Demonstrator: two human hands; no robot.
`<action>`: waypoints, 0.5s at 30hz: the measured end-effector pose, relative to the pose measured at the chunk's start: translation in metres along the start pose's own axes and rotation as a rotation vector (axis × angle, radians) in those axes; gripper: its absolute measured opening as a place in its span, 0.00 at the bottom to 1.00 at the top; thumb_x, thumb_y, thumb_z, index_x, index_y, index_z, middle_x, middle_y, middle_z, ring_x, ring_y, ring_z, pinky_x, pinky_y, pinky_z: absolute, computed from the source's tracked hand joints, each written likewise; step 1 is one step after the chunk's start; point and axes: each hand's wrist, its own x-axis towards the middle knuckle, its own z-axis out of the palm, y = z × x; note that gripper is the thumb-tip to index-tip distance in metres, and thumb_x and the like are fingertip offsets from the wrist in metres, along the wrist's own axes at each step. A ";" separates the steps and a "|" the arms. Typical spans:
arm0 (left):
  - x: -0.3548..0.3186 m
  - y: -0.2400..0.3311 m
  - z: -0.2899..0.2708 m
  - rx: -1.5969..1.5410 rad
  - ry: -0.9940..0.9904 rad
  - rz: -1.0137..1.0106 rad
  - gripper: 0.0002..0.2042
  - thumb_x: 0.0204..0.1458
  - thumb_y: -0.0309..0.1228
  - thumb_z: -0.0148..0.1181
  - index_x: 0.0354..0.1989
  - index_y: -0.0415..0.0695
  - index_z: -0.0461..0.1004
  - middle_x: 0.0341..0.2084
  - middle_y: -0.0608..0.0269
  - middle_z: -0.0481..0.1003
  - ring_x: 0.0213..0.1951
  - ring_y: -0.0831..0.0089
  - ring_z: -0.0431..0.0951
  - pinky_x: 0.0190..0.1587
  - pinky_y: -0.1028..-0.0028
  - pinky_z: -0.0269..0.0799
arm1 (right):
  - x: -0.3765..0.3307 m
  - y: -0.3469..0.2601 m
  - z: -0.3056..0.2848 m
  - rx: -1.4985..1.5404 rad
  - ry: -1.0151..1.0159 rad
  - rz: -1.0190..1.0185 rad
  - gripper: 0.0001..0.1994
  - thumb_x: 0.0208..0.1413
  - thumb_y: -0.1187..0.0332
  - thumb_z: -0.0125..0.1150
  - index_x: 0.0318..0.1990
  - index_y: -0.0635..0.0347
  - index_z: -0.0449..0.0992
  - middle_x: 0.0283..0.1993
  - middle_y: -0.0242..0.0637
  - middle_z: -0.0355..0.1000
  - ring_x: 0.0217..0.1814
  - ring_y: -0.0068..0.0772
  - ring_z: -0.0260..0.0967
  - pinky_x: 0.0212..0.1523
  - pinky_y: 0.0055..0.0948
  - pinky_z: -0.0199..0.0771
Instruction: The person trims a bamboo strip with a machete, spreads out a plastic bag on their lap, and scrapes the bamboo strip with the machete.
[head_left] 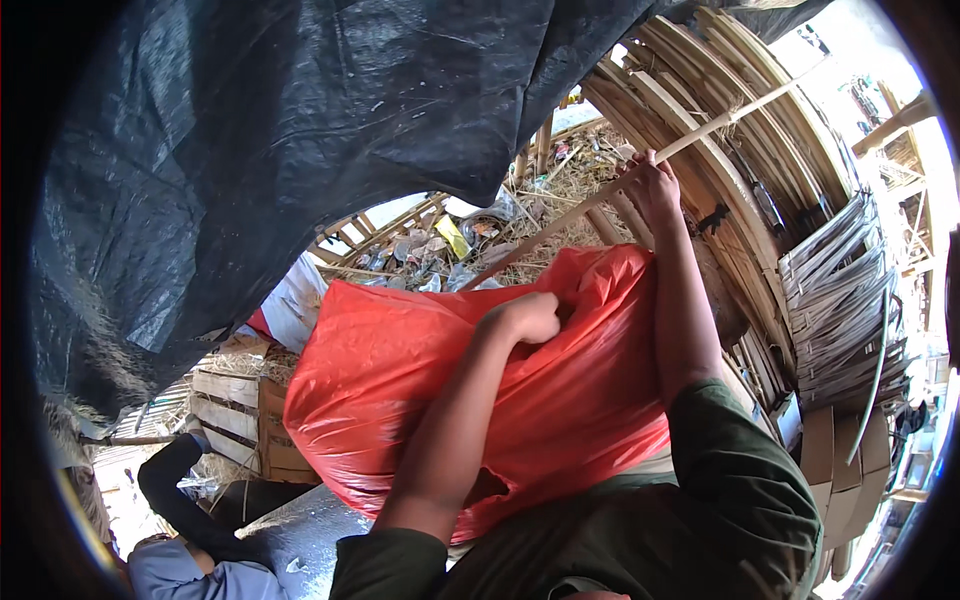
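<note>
The left hand (pixel 528 318) sits at the picture's centre, its fingers curled shut into the top of a red bag (pixel 420 390), bunching the plastic in a fist. The bag fills the middle of the view, hanging from centre down toward 7 o'clock, full and creased, its upper edge running up toward 1 o'clock.

The right hand (pixel 652 185) is raised at 1 o'clock, fingers wrapped closed around a thin pale stick (pixel 720 118) that slants from the bag's upper edge up toward 2 o'clock. Whether that hand also pinches the bag's edge is hard to tell, since the forearm covers the spot.

A black tarp (pixel 300 130) drapes over everything from 9 to 12 o'clock. Behind the right hand, curved bamboo strips (pixel 720 90) are stacked at 1 to 2 o'clock, and a bundle of flat grey slats (pixel 835 300) lies at 3 o'clock. Straw and litter (pixel 470 240) lie beyond the bag at 12 o'clock. A wooden crate (pixel 235 415) stands at 8 o'clock just beside the bag, and another person's dark sleeve (pixel 175 490) shows at 7 o'clock.
</note>
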 end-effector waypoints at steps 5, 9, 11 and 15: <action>-0.015 -0.022 -0.013 -0.368 0.153 -0.037 0.25 0.53 0.37 0.42 0.54 0.33 0.72 0.56 0.39 0.71 0.61 0.54 0.70 0.60 0.62 0.64 | -0.035 -0.034 0.031 -0.406 0.091 0.056 0.13 0.62 0.58 0.61 0.46 0.56 0.73 0.35 0.32 0.70 0.31 0.27 0.70 0.35 0.32 0.78; 0.027 -0.046 0.022 -0.313 0.155 -0.056 0.25 0.58 0.41 0.41 0.60 0.39 0.70 0.63 0.46 0.66 0.64 0.57 0.67 0.62 0.62 0.61 | -0.050 -0.042 0.069 -0.433 0.138 0.057 0.12 0.63 0.61 0.60 0.45 0.60 0.73 0.36 0.34 0.68 0.36 0.30 0.72 0.38 0.31 0.77; 0.049 -0.078 0.060 -0.248 0.157 0.022 0.25 0.61 0.44 0.42 0.60 0.43 0.70 0.64 0.49 0.65 0.62 0.58 0.69 0.62 0.61 0.62 | -0.055 -0.019 0.096 -0.212 0.087 0.136 0.12 0.64 0.63 0.60 0.46 0.62 0.72 0.35 0.33 0.66 0.36 0.29 0.71 0.38 0.29 0.77; 0.085 -0.042 0.069 -0.225 -0.069 0.067 0.24 0.61 0.47 0.42 0.58 0.46 0.73 0.61 0.48 0.68 0.59 0.56 0.71 0.60 0.60 0.65 | -0.021 -0.042 0.014 0.000 -0.014 0.147 0.05 0.65 0.68 0.57 0.41 0.59 0.70 0.30 0.31 0.65 0.32 0.26 0.67 0.27 0.28 0.65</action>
